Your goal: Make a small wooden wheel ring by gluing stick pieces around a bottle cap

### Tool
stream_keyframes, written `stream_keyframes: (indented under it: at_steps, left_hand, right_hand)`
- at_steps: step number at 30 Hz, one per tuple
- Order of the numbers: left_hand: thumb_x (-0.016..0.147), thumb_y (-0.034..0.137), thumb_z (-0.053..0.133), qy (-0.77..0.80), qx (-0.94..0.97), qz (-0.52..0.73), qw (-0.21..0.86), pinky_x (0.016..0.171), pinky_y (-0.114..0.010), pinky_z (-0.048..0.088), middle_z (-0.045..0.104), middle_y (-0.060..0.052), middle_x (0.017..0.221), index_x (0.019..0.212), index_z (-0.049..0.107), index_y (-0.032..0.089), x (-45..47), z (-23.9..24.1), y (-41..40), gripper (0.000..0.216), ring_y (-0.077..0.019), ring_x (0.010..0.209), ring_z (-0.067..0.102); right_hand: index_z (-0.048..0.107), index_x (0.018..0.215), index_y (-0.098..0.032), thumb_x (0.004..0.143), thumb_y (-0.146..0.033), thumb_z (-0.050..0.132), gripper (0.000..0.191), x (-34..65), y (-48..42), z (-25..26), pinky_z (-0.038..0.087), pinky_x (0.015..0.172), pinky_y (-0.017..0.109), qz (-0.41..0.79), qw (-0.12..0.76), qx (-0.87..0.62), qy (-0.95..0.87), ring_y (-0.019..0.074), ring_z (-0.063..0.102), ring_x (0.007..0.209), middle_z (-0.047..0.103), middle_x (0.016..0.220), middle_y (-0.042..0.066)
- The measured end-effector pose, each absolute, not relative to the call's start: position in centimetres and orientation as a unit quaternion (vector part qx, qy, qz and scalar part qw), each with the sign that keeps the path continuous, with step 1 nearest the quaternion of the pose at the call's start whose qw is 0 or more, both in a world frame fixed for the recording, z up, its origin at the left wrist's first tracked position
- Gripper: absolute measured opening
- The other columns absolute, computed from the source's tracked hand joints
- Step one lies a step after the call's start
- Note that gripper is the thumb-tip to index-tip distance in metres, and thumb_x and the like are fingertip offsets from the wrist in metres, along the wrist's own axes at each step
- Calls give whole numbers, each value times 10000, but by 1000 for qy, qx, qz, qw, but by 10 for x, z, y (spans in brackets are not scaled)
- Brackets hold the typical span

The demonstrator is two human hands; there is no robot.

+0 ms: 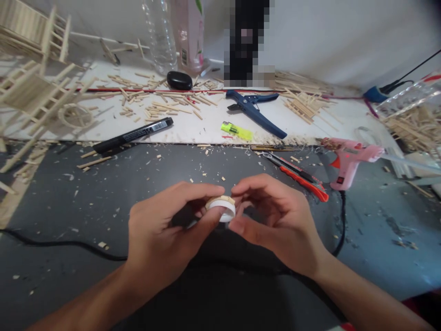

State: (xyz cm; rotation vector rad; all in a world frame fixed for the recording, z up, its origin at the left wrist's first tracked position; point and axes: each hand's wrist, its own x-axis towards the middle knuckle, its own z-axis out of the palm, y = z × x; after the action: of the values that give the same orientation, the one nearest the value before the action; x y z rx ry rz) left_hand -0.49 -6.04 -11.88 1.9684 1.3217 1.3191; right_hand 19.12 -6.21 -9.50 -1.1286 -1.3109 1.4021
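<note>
My left hand [165,230] and my right hand [275,220] meet over the grey table top [86,211]. Between their fingertips sits a small white round ring or cap [222,209] with short pale wooden sticks laid around its upper rim. The left thumb and forefinger pinch it from the left. From the right, the other hand's fingers curl around its edge. Both hands are closed on it, a little above the table.
A pink glue gun [347,158], a red utility knife [299,177], blue cutters [255,110], a yellow lighter [237,131], a black marker [134,135] and scattered cut sticks lie beyond. Stick models [37,87] stand at left, bottles [161,37] at back. A black cable [69,243] crosses the table.
</note>
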Motion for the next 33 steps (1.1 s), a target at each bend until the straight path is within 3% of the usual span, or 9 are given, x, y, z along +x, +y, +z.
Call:
stream_keyframes:
  at_steps: [7, 17, 27, 33]
  left_hand:
    - [890, 174, 789, 484, 681, 491, 247, 679, -208, 637, 812, 47, 898, 1285, 725, 329, -2, -125, -63, 429, -114, 699, 751]
    - [910, 143, 731, 455, 707, 484, 242, 684, -224, 616, 799, 32, 946, 1091, 756, 282, 2, -118, -58, 230, -104, 695, 701]
    - [876, 101, 734, 479, 699, 456, 272, 674, -141, 537, 757, 74, 868, 987, 784, 275, 3, -110, -60, 212, -51, 683, 649]
    - [866, 141, 760, 481, 690, 466, 275, 654, -153, 534, 760, 70, 841, 990, 771, 259, 1, -112, -61, 172, -64, 697, 677]
  right_hand:
    - [738, 986, -247, 721, -196, 965, 353, 189, -64, -96, 574, 699, 233, 570, 442, -465, -514, 130, 681, 755, 732, 858, -22]
    - [742, 968, -262, 739, -83, 912, 337, 191, -65, -97, 546, 723, 203, 517, 439, -479, -557, 102, 649, 756, 720, 847, -52]
    - [727, 928, -224, 799, -119, 820, 190, 192, -61, -97, 531, 695, 201, 480, 418, -476, -606, 92, 624, 716, 707, 806, -49]
    - [738, 932, -217, 866, -187, 798, 94, 197, -56, -92, 519, 705, 208, 488, 408, -436, -636, 102, 632, 738, 713, 816, -40]
